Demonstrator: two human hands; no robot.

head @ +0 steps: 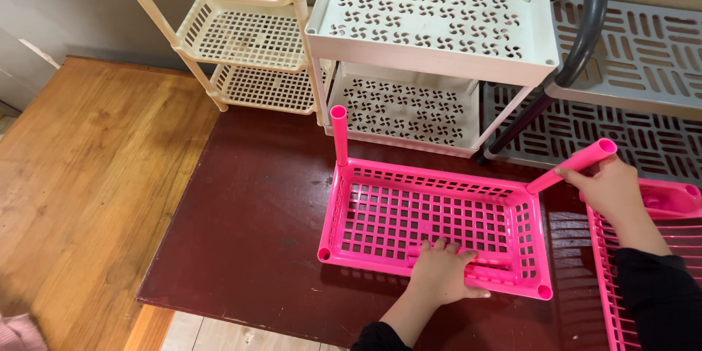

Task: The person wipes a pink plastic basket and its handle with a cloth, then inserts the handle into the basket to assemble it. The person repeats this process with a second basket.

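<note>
On dark red table point(248, 234), left hand point(441, 278) steadies pink basket point(431, 219).

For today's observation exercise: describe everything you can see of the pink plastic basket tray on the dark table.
The pink plastic basket tray is rectangular, with a grid floor and slotted walls. It lies flat on the dark red table. One pink tube stands upright in its far left corner; the right hand holds a tilted pink tube at the far right corner. The left hand presses its near wall.
</note>
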